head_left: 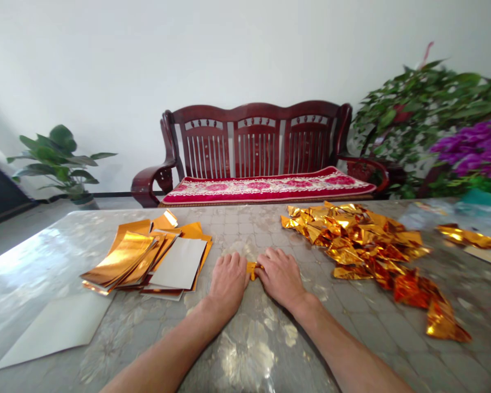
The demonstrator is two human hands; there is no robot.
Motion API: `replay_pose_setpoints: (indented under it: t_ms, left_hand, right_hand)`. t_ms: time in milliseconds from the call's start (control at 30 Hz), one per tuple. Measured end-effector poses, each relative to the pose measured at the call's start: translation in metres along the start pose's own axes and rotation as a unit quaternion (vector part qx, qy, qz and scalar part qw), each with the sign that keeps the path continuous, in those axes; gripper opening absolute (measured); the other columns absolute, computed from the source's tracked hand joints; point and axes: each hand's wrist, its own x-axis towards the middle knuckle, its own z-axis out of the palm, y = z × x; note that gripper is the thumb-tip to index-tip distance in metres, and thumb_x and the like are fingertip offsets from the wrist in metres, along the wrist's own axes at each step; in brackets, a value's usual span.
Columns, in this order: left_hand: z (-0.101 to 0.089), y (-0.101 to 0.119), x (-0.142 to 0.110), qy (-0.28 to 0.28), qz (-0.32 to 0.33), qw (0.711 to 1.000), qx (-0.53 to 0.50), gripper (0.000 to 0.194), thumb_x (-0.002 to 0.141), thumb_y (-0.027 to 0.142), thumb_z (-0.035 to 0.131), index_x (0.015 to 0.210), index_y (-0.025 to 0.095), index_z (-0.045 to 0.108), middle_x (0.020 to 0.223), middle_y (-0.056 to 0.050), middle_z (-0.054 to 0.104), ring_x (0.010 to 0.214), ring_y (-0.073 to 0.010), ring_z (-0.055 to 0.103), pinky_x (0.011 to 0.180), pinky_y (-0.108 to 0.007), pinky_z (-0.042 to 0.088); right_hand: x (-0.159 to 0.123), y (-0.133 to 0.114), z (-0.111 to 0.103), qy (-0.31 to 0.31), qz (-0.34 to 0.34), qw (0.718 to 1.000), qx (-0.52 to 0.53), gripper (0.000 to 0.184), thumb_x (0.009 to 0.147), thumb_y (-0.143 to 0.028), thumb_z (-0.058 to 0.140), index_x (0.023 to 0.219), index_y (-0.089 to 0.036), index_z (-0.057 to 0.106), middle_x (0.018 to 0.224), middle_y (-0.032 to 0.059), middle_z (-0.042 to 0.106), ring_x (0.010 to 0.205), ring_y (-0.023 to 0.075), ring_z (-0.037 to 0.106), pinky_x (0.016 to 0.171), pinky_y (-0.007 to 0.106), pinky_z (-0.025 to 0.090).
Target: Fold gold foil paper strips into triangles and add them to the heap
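Observation:
Close together at the middle of the table, my left hand (229, 278) and my right hand (281, 275) both grip a small piece of gold foil paper (251, 269). Most of that piece is hidden under my fingers; only a narrow folded strip shows between the hands. Left of them lies a loose stack of flat gold foil sheets (126, 259), with a pale sheet (180, 263) face up on top. Over on the right, a heap of folded gold foil pieces (352, 234) trails toward the table's near right.
A single pale sheet (57, 327) lies near the left edge of the patterned table (245, 349). Clear plastic (427, 214) and another gold foil piece (470, 238) are at the far right. Behind stand a wooden bench (257, 147), a potted plant (67, 164) and purple flowers (474, 144).

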Motion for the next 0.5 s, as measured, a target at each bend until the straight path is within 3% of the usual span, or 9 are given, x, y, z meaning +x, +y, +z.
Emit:
replay_pose_setpoints:
  t_ms: [500]
  left_hand:
    - [-0.0065, -0.0001, -0.0022, 0.016, -0.008, 1.0, 0.02, 0.014, 0.089, 0.028, 0.056, 0.096, 0.018, 0.062, 0.094, -0.008, 0.063, 0.092, -0.0277, 0.058, 0.082, -0.042, 0.04]
  right_hand:
    - [-0.0038, -0.0034, -0.007, -0.022, 0.014, 0.999, 0.022, 0.029, 0.085, -0.051, 0.062, 0.095, -0.024, 0.06, 0.104, 0.0048, 0.059, 0.1, 0.0242, 0.049, 0.081, 0.035, 0.031]
